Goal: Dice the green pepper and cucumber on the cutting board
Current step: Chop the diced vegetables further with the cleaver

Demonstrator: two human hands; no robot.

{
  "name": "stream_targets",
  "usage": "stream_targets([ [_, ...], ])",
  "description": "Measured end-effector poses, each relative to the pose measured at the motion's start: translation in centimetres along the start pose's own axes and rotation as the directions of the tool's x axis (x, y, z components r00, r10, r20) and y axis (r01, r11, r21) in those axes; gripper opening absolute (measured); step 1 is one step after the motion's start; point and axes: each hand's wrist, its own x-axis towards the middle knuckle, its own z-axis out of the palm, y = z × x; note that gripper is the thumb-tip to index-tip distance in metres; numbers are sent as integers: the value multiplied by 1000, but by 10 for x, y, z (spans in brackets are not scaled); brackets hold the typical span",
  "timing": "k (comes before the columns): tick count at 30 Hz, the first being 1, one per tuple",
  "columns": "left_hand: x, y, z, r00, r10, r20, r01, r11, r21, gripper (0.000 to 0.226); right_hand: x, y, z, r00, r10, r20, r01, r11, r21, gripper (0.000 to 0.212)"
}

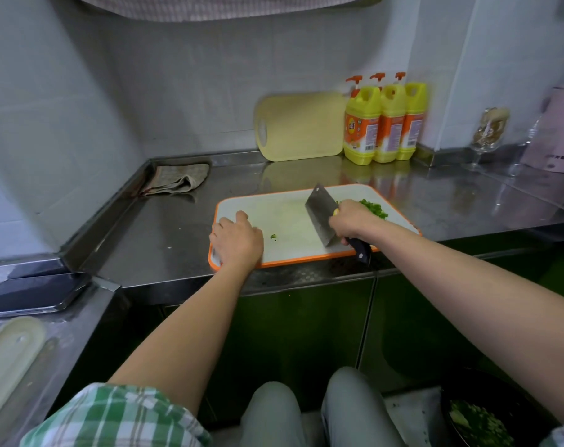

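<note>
1. Stainless-steel counter (164, 227), running along a tiled wall.
2. White rectangular plastic cutting board with orange rim (287, 217), lying flat at the counter's front edge.
3. Pale yellow plastic board (303, 127), leaning upright against the wall behind.
4. Three yellow detergent bottles with orange pumps (384, 124), standing in a row just right of the yellow board.
5. Folded beige checked cloth (177, 180), in the counter's back left corner.
6. Dark round bowl (500, 391), low at right, holding green pieces.
7. Left hand (238, 240), palm down on the white board's near left corner, fingers relaxed and reaching its left rim.
8. Right hand (355, 221), fingers wrapped round the cleaver's handle.
9. Steel cleaver (321, 214), dark-handled, blade tilted over the board's middle.
10. Pile of diced green vegetable (374, 208), on the board's far right, behind the right hand.
11. Small green scrap (273, 236), lying alone on the board between the hands.
</note>
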Motion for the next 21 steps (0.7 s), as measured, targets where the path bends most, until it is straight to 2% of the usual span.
stream_targets([
  [4,2,-6,-2,996,34,76,-33,999,-24,42,-5,-13,11,993,-109,49,104,990,91,12],
  [10,10,-11,-7,998,-6,56,11,996,-88,31,-18,-40,37,969,-192,155,171,976,135,17],
  [14,13,-9,-4,1000,-4,6,5,990,-140,31,-17,-29,40,972,-145,186,130,987,91,12],
  [18,12,12,1,998,48,-39,-55,978,-201,35,-4,-6,15,996,-50,72,50,999,2,14],
  [21,9,28,3,984,163,-70,-173,966,-190,37,5,11,-2,999,30,21,-30,999,15,15],
])
